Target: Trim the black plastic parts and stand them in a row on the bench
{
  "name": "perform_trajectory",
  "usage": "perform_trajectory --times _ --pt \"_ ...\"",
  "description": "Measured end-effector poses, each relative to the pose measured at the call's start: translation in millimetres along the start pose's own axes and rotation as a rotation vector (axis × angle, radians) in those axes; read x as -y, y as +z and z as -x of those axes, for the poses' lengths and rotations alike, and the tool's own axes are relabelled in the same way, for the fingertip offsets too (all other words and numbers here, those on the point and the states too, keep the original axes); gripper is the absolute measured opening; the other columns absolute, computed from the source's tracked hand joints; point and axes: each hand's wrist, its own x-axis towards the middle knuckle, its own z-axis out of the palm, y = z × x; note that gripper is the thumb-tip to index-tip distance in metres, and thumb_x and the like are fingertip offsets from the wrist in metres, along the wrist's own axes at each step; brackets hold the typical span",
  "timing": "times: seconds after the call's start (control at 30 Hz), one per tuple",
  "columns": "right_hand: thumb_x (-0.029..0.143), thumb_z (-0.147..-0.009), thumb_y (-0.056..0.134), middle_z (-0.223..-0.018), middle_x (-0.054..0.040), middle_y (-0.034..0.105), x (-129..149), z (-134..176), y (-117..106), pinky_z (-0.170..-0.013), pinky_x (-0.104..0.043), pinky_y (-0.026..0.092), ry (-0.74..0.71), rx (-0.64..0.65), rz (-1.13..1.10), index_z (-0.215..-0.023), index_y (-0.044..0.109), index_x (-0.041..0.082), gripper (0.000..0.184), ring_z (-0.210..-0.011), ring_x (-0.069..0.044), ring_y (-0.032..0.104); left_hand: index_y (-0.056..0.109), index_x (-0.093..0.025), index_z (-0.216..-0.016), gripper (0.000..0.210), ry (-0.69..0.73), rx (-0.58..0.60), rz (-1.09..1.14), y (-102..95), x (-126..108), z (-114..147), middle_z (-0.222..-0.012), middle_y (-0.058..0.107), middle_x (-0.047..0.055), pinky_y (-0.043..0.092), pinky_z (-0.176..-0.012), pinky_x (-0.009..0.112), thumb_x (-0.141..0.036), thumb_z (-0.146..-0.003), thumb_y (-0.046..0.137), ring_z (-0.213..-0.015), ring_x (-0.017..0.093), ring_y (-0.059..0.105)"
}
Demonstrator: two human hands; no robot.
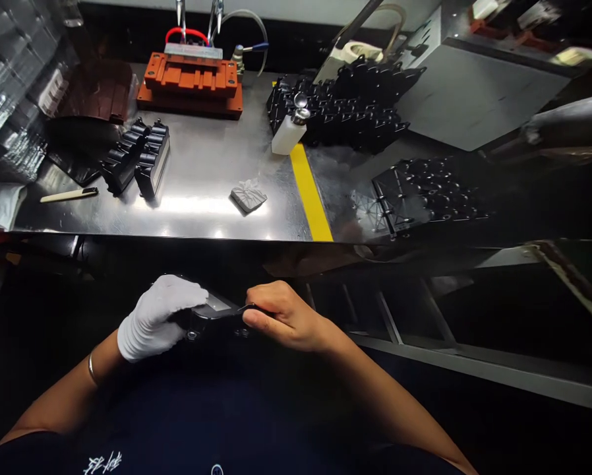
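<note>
In front of my body, below the bench edge, my left hand (160,316) in a white glove is closed around a black plastic part (209,324). A grey flat face (217,303) shows on top of the part. My bare right hand (283,315) pinches a thin dark strip or blade (249,307) between thumb and forefinger. Its tip meets the right end of the black part, and most of it is hidden in the fist, so its kind cannot be made out. The underside of the black part lies in shadow.
On the metal bench (202,221) stand two black moulded parts (150,161), a pen (68,195), a folded grey cloth (248,196), an orange fixture (192,82) and a white pump bottle (289,135). Right of the yellow tape (312,194) lie stacked black parts (345,105) and more black parts (434,191).
</note>
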Motion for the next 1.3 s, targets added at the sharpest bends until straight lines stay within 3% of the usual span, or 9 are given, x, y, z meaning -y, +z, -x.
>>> perform_trajectory --times 0.1,0.23,0.3,0.53,0.87,1.0,1.13,1.2,1.3 --pt "0.039 -0.099 0.038 -0.049 0.0046 0.035 1 0 -2 -0.047 -0.023 0.027 -0.072 0.011 -0.005 -0.051 0.037 0.019 0.052 -0.045 -0.007 0.033 0.066 -0.023 -0.109 0.034 0.08 0.006 -0.061 -2.3 -1 -1 -0.1 0.071 0.009 0.051 -0.087 0.042 -0.016 -0.076 0.069 -0.095 0.024 0.066" --pt "0.056 -0.095 0.037 -0.056 0.0009 0.046 3 -7 -2 -0.049 -0.024 0.03 -0.168 -0.115 0.195 -0.066 0.052 0.017 0.051 -0.051 -0.01 0.041 0.066 -0.019 -0.103 0.034 -0.19 -0.011 0.08 -1.3 -5 -2 -0.096 0.068 0.007 0.054 -0.078 0.033 -0.024 -0.071 0.078 -0.087 0.02 0.066" --pt "0.068 -0.087 0.039 -0.059 0.0001 0.048 5 -11 -4 -0.05 -0.024 0.03 -0.175 -0.152 0.328 -0.073 0.056 0.016 0.057 -0.053 -0.011 0.041 0.066 -0.018 -0.101 0.036 -0.23 -0.013 0.122 -1.0 -6 -2 -0.094 0.067 0.007 0.055 -0.075 0.032 -0.027 -0.069 0.079 -0.084 0.019 0.066" --pt "0.076 -0.081 0.039 -0.057 0.0002 0.046 11 -14 -8 -0.049 -0.026 0.023 -0.083 -0.178 0.603 -0.063 0.052 0.016 0.063 -0.051 -0.01 0.038 0.062 -0.023 -0.116 0.045 0.01 -0.113 -0.049 -4.7 -3 5 -0.104 0.065 0.008 0.054 -0.081 0.036 -0.014 -0.073 0.074 -0.093 0.022 0.065" --pt "0.065 -0.087 0.045 -0.051 0.0021 0.042 16 -12 -10 -0.046 -0.026 0.021 -0.095 -0.17 0.617 -0.054 0.044 0.017 0.058 -0.048 -0.008 0.035 0.062 -0.024 -0.116 0.045 0.012 -0.128 -0.038 -4.0 -2 8 -0.105 0.064 0.007 0.052 -0.083 0.035 -0.013 -0.073 0.074 -0.096 0.021 0.064" --pt "0.061 -0.086 0.05 -0.049 0.0031 0.04 15 -14 -9 -0.046 -0.025 0.02 -0.12 -0.234 0.563 -0.053 0.043 0.017 0.056 -0.047 -0.008 0.034 0.066 -0.021 -0.107 0.039 -0.232 -0.135 0.101 -2.4 -5 5 -0.1 0.066 0.005 0.051 -0.082 0.033 -0.02 -0.07 0.078 -0.09 0.02 0.064" --pt "0.071 -0.084 0.04 -0.056 0.0015 0.044 16 -23 -9 -0.047 -0.023 0.023 -0.238 -0.188 0.491 -0.063 0.054 0.015 0.061 -0.051 -0.009 0.038 0.063 -0.018 -0.114 0.053 -0.591 0.109 0.499 -3.2 0 -2 -0.094 0.067 0.005 0.051 -0.073 0.031 -0.036 -0.067 0.079 -0.081 0.019 0.062" --pt "0.071 -0.085 0.033 -0.056 0.0019 0.043 17 -28 -9 -0.046 -0.023 0.022 -0.312 -0.134 0.452 -0.06 0.052 0.015 0.064 -0.05 -0.008 0.036 0.065 -0.015 -0.112 0.056 -0.664 0.203 0.578 -3.4 4 -5 -0.089 0.066 0.004 0.049 -0.07 0.028 -0.041 -0.065 0.079 -0.077 0.018 0.059" --pt "0.069 -0.086 0.034 -0.052 0.0031 0.037 17 -30 -7 -0.046 -0.024 0.019 -0.362 -0.143 0.461 -0.052 0.044 0.016 0.064 -0.048 -0.008 0.031 0.067 -0.014 -0.108 0.054 -0.671 0.219 0.584 -2.3 7 -7 -0.086 0.064 0.003 0.046 -0.068 0.025 -0.041 -0.063 0.08 -0.076 0.016 0.055"
